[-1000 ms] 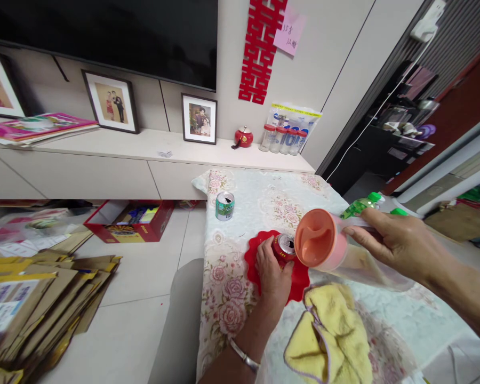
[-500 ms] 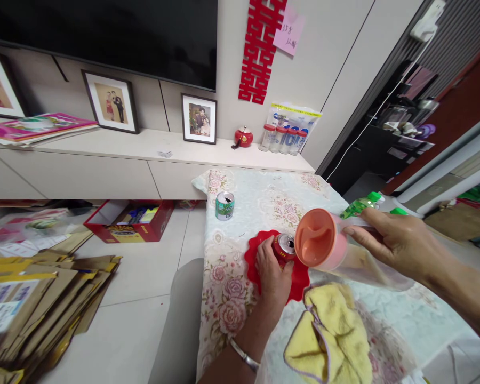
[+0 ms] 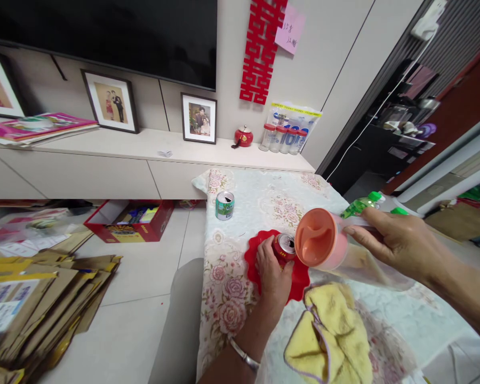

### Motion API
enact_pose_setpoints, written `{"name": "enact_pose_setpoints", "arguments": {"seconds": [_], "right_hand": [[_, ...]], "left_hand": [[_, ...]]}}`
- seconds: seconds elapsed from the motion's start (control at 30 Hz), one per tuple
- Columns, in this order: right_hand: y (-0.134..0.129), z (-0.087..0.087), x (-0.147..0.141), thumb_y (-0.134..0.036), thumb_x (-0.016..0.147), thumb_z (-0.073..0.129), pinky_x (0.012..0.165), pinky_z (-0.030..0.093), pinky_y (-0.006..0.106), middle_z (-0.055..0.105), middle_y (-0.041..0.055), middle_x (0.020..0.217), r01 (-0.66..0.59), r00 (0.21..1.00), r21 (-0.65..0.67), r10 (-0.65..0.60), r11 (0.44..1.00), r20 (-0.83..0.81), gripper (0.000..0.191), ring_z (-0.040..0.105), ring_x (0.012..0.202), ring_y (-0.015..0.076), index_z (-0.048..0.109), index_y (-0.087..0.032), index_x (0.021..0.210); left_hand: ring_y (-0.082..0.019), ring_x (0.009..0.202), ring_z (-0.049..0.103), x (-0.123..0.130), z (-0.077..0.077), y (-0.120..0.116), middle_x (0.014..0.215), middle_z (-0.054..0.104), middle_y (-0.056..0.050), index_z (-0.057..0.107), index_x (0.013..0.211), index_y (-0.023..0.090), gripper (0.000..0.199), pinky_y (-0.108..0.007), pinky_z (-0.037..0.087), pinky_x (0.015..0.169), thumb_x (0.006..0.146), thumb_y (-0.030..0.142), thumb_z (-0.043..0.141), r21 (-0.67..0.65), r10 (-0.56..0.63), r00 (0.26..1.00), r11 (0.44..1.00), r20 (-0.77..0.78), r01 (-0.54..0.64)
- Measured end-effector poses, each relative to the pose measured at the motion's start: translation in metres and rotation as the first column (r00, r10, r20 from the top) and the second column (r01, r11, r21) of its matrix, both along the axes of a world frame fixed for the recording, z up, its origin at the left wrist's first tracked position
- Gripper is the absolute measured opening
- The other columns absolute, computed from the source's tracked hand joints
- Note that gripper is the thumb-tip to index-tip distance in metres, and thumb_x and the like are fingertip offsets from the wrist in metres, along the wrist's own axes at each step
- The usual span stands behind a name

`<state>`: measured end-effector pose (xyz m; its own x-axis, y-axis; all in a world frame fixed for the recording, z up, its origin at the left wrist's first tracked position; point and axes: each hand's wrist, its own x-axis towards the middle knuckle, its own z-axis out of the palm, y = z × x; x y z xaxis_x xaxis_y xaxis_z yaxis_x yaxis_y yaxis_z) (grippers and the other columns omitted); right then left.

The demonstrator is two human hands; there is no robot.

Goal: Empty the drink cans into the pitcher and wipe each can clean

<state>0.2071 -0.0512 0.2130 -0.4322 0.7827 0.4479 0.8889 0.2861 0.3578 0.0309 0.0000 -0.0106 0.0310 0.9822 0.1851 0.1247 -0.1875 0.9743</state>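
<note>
My left hand (image 3: pixel 272 269) is wrapped round a red can (image 3: pixel 285 246), which stands upright over a red scalloped mat (image 3: pixel 298 282). In my right hand (image 3: pixel 388 240) is the handle of a clear pitcher (image 3: pixel 356 261) with an orange-pink lid (image 3: pixel 316 238). The pitcher is tilted on its side, its lid facing left, right beside the can's top. Whether liquid flows between them cannot be made out. A green can (image 3: pixel 224 206), opened, stands farther back on the floral tablecloth (image 3: pixel 260 197). Near me lies a crumpled yellow cloth (image 3: pixel 336 330).
Green-capped bottles (image 3: pixel 364 205) are behind my right hand. A white cabinet (image 3: pixel 176 173) along the wall bears photo frames, a red pot (image 3: pixel 244 136) and red-lidded jars (image 3: pixel 282 140). On the floor at left are a red box (image 3: pixel 128 226) and flattened cardboard (image 3: pixel 52 304).
</note>
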Motion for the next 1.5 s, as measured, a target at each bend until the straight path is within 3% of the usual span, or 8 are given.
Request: {"name": "enact_pose_setpoints", "arguments": {"seconds": [1.5], "right_hand": [[0.0007, 0.0006, -0.0004, -0.055, 0.113, 0.039, 0.043, 0.031, 0.026, 0.037, -0.0090, 0.053, 0.002, 1.000, -0.006, -0.002, 1.000, 0.008, 0.049, 0.043, 0.038, 0.0104, 0.040, -0.026, 0.074]], "left_hand": [[-0.035, 0.134, 0.059, -0.0006, -0.0003, 0.0004, 0.138, 0.064, -0.013, 0.055, 0.137, 0.025, 0.067, -0.057, 0.047, 0.115, 0.075, 0.006, 0.076, 0.002, -0.013, 1.000, 1.000, 0.013, 0.013]]}}
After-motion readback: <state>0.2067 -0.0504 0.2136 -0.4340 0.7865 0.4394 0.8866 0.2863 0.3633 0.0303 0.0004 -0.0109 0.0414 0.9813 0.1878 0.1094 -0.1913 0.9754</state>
